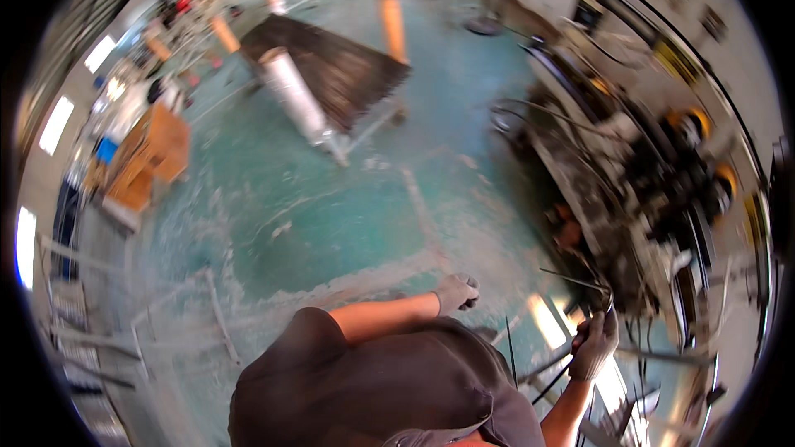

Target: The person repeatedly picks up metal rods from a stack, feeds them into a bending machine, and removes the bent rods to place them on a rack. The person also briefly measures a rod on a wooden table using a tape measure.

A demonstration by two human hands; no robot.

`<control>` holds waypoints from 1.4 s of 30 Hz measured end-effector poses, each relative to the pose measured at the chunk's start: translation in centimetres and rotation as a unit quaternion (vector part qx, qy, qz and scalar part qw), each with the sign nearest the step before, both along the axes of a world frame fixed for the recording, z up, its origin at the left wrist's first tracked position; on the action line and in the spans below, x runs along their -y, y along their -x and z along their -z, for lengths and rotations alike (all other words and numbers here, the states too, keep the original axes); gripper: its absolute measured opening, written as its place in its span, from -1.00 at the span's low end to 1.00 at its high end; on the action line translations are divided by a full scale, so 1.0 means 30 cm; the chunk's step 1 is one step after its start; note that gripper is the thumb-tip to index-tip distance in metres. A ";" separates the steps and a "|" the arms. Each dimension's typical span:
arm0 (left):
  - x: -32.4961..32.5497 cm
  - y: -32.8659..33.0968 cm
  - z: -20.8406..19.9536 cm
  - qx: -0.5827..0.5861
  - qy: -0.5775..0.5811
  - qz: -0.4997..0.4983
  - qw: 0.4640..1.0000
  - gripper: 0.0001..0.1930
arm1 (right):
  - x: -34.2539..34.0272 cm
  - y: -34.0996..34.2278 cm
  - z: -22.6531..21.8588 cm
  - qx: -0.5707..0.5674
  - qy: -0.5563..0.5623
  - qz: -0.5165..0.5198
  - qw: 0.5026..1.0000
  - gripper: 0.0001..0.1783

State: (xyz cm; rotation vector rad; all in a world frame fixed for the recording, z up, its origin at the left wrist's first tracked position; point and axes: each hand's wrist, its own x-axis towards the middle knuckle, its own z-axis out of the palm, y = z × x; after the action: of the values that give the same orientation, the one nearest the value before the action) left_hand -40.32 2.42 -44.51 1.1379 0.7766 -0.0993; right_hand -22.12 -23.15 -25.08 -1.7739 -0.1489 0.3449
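Your right hand (595,346) has its fingers wrapped round a thin bent rod (571,279) beside the machine (571,178), grip apparently made, release not yet; left hand (457,293) fingers curled, seemingly empty.

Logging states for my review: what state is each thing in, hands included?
Left hand: gloved, fingers curled, nothing seen in it
Right hand: gloved, closed around a thin rod
Thin rod: bent near the right hand
Dark stock: laid out in a flat layer
Green floor: scuffed, pale-streaked
Brown box: blurred, open or closed unclear
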 end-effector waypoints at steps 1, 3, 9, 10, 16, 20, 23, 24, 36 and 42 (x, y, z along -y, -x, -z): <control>-0.105 0.093 0.037 0.020 0.024 0.008 0.999 -0.92 | -0.193 0.043 -0.020 0.004 -0.064 -0.008 0.998 -0.63; -0.242 0.266 0.042 -0.004 0.091 -0.122 0.988 -0.88 | -0.486 0.069 0.002 -0.053 -0.145 0.010 0.988 -0.71; -0.628 0.813 -0.143 0.050 0.270 -0.299 0.914 -0.58 | -1.263 0.430 0.031 -0.227 -0.311 -0.030 0.922 -0.89; -0.676 0.872 -0.158 0.083 0.299 -0.324 0.894 -0.55 | -1.362 0.518 0.047 -0.255 -0.334 -0.055 0.906 -0.89; -1.004 1.211 -0.187 0.367 0.329 -0.523 0.695 -0.57 | -1.807 0.897 0.194 -0.416 -0.239 -0.120 0.869 -0.92; -1.247 1.553 -0.114 0.270 0.262 -0.615 0.693 -0.77 | -2.068 1.094 0.349 -0.466 -0.096 -0.260 0.840 -0.90; -1.413 1.705 -0.105 0.176 0.224 -0.676 0.679 -0.82 | -2.306 1.187 0.408 -0.552 0.050 -0.303 0.776 -0.86; -1.457 1.739 -0.115 0.138 0.215 -0.699 0.668 -0.81 | -2.384 1.220 0.470 -0.553 0.080 -0.311 0.768 -0.85; -2.044 2.331 -0.175 0.034 0.020 -0.792 0.609 -0.54 | -3.483 1.876 0.606 -0.470 0.135 -0.560 0.669 -0.76; -2.569 2.748 -0.136 0.064 -0.055 -0.801 0.593 -0.49 | -4.025 2.324 0.529 -0.441 0.102 -0.583 0.674 -0.82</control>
State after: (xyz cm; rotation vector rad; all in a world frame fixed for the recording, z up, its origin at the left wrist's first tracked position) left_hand -122.78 79.50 -40.42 0.1689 1.4242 1.5642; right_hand -91.85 97.59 -40.94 -1.2849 -0.5509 2.1660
